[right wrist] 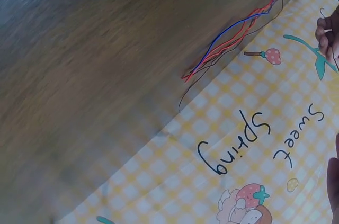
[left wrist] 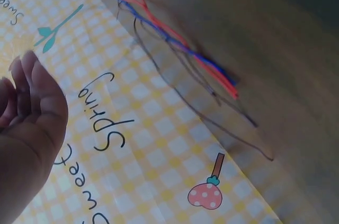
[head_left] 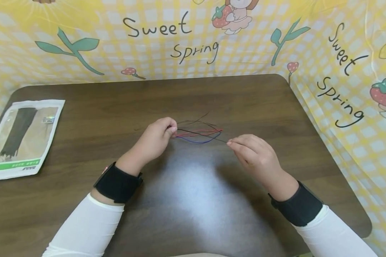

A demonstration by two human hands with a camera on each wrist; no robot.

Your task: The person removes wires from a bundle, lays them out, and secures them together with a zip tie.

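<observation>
My left hand [head_left: 159, 137] pinches one end of a thin black strand [head_left: 201, 134] between thumb and fingers, and my right hand [head_left: 255, 155] pinches its other end. The strand spans the gap nearly straight; its exact kind cannot be told. Beneath it, on the table, lie several loose wires: red wires [head_left: 216, 131], a blue wire [head_left: 197, 142] and thin brown ones [head_left: 196, 121]. The left wrist view shows the blue wire [left wrist: 153, 25] alongside the red wires [left wrist: 212, 70], plus the left hand [left wrist: 37, 107]. At the right wrist view's edge, part of a hand [right wrist: 329, 36] appears.
A white-edged packet [head_left: 22, 139] with a picture of dark strands lies at the table's left. The brown wooden table [head_left: 180, 214] has rounded corners. A yellow checked cloth [head_left: 109, 21] with printed words hangs behind and to the right. Both wrists wear black bands [head_left: 118, 184].
</observation>
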